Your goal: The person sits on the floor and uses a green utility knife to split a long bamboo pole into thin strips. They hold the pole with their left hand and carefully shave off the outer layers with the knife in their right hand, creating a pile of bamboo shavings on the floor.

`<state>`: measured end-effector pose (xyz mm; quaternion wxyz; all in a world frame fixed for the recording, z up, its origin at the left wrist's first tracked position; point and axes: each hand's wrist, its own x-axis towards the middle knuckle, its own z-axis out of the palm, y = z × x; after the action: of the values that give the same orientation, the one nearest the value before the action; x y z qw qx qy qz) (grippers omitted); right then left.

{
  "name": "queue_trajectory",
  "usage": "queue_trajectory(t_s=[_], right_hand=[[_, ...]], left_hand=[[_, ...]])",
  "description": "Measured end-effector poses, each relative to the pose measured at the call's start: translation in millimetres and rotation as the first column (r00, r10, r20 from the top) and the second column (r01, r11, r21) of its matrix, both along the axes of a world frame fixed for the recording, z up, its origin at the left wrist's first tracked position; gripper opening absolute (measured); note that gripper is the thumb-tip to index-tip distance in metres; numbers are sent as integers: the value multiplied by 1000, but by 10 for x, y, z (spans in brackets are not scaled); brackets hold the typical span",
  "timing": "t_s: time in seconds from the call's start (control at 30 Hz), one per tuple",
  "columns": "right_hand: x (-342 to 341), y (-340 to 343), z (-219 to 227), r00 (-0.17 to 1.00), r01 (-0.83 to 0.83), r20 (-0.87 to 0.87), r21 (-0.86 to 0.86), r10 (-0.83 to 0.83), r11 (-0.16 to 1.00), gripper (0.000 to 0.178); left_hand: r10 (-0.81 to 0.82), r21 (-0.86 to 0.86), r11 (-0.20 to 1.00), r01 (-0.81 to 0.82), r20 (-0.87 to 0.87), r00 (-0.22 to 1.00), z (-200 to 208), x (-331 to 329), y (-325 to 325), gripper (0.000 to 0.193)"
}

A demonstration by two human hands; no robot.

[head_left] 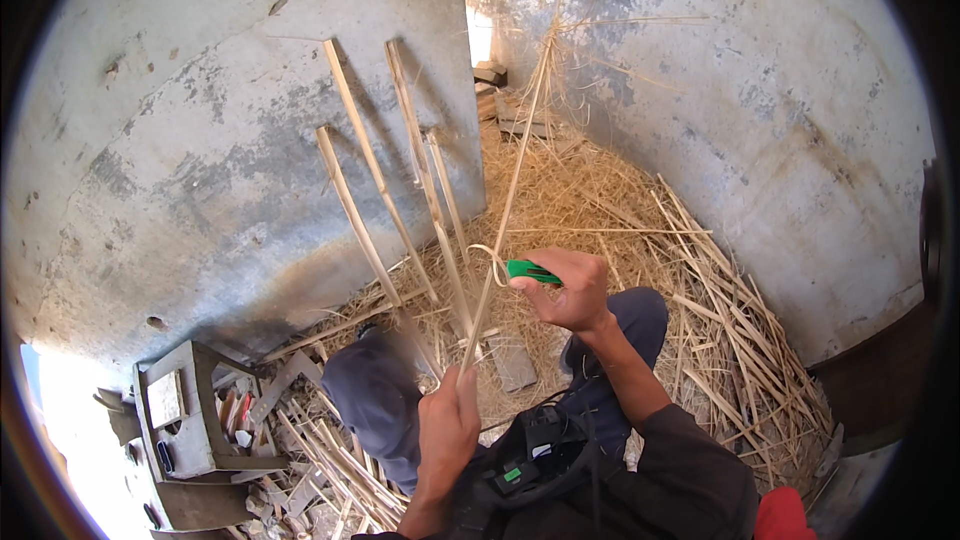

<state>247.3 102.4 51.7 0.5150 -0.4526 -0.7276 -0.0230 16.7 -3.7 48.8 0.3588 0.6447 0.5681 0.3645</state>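
Observation:
My left hand [447, 427] is closed around the lower end of a long, thin wooden strip [513, 185], possibly split bamboo. The strip rises away from me, and its far end spreads into fine, loose fibres near the wall. Wrapped in my right hand [575, 290] is a green-handled cutter, seemingly a utility knife [533, 271], held against the strip about a third of the way up. Its blade is hidden at the contact. A pale curled shaving [484, 252] loops off the strip beside the knife.
Several wooden slats [365, 130] lean on the left wall. Straw-like shavings [570, 190] cover the floor ahead, with cut strips [745, 340] heaped to the right. A battered wooden box [190, 410] holding odds and ends stands at left. A black pouch [545, 455] lies on my lap.

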Motion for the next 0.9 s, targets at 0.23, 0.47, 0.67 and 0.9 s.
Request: queue_trajectory(t_s=[0.23,0.47,0.67,0.9], right_hand=[[117,221,49,998,17,-53,44,-15,999,28],[214,326,148,998,60,-23,-115,-63,992,29],[245,489,142,998,62,-23,-44,-63,997,33],[846,1005,136,948,307,-53,-125,-315,944,43]], left_hand=[[-9,5,1000,10,-29,1000,-48,-47,-38,27],[4,46,999,-1,-65,998,-108,-88,-87,33],[6,23,1000,-5,-65,998,-102,-109,-103,32],[-18,-77,997,11,-87,996,-184,-186,-326,29]])
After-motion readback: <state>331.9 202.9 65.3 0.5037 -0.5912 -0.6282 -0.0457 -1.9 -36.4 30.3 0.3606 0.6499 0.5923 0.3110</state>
